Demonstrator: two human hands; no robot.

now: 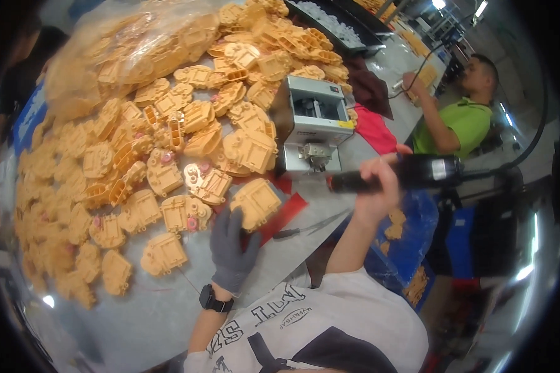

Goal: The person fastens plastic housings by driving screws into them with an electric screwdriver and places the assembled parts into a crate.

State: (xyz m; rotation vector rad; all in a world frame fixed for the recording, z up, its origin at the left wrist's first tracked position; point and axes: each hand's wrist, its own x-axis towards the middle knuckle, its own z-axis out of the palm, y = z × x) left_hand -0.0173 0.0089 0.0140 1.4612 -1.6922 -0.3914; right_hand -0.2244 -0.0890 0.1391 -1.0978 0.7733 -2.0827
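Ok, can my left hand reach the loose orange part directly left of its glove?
Probably yes: the loose orange part lies close by, only tabletop showing between. The gloved left hand touches another part, though, and may need to leave it first.

The near tabletop (140, 323) left of the left forearm (204, 329) is open; heaped orange plastic housings (250, 149) and the screw feeder (317, 129) block beyond.

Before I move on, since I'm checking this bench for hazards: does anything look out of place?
Possibly: the slim, dark-handled metal tool lies with its tip near the edge of the grey tabletop, and might get knocked off. Oddly, the left hand wears a grey glove; the right hand is bare.
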